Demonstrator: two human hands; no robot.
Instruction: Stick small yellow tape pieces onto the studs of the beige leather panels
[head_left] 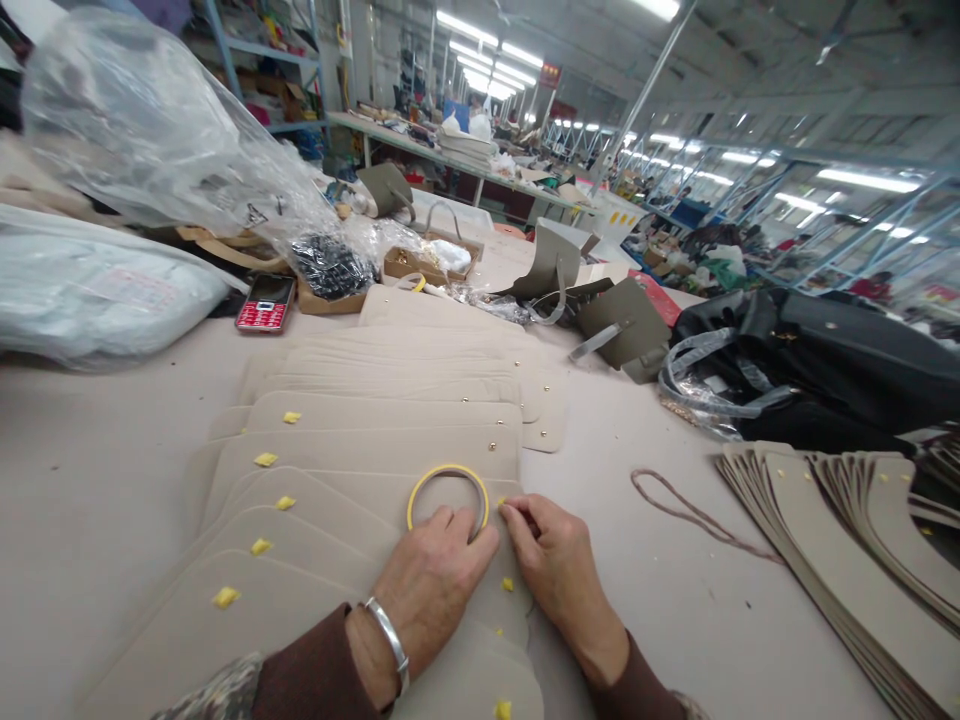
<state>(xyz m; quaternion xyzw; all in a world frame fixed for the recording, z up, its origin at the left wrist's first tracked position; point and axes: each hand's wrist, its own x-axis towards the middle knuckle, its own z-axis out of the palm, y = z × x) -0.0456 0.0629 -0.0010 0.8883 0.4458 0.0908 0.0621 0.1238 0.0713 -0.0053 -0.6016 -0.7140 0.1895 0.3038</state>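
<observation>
My left hand (439,575) is closed round the lower edge of a roll of yellow tape (411,500), held upright over the beige panels. To its right, my right hand (559,560) pinches with thumb and forefinger at a small yellow tape piece (502,501) by a panel's right edge. Under both hands, flat beige panels (322,545) overlap in a fanned row. Yellow tape pieces (226,597) sit on several of the nearer panels. Small metal studs (492,447) show on the panels farther back.
A red-keyed mobile phone (265,304) and a plastic-wrapped bundle (105,290) lie at the left. Stacked beige strips (832,560), a brown cord loop (690,512) and a black bag (840,350) are at the right. Behind the panels stand a small cardboard box (420,266) and olive pieces (626,320).
</observation>
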